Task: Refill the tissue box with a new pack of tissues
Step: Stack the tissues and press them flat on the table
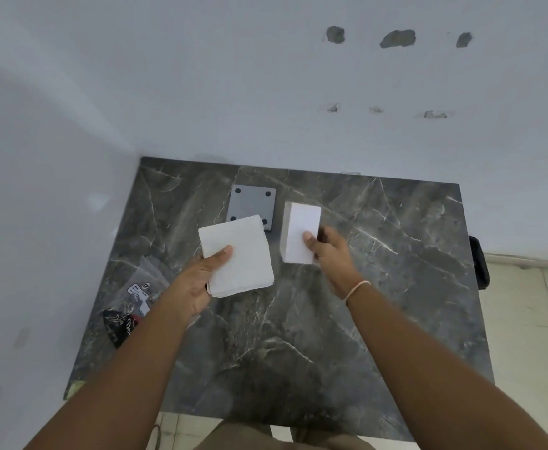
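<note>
My left hand (pixel 201 274) grips a square stack of white tissues (pixel 240 254) by its near left corner, thumb on top, held flat above the dark marble table (pixel 331 319). My right hand (pixel 328 251) holds a second white block of tissues (pixel 300 232) standing on the table, thumb on its front face and fingers behind it. A grey square tissue box part with dark round dots at its corners (pixel 251 203) lies flat behind the two stacks, partly hidden by the left one.
A crumpled clear plastic wrapper with labels (pixel 142 287) and a black packet (pixel 118 323) lie at the table's left edge. White walls close the left and far sides. A black object (pixel 479 261) hangs off the right edge over the tiled floor.
</note>
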